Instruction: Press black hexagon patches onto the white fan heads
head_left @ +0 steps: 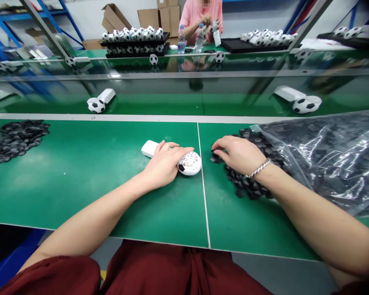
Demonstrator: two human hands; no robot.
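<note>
A white handheld fan [190, 163] with a football-patterned round head and a grille lies on the green table in front of me. My left hand [164, 166] is wrapped over its neck, thumb side against the head; the white handle [149, 148] sticks out beyond the fingers. On the right, my right hand [238, 153] reaches down into a pile of small black pieces [252, 186]. Its thumb and forefinger are pinched together at a black piece [215, 158] on the pile's left edge, partly hidden by the fingers.
A clear plastic bag of black pieces [332, 159] lies at the right. Another black pile [17, 137] sits far left. Beyond the table edge, football fans [96, 105] [306, 104] rest on a green belt [172, 102]. Across it, a person [199, 20] works near loaded black trays [135, 47].
</note>
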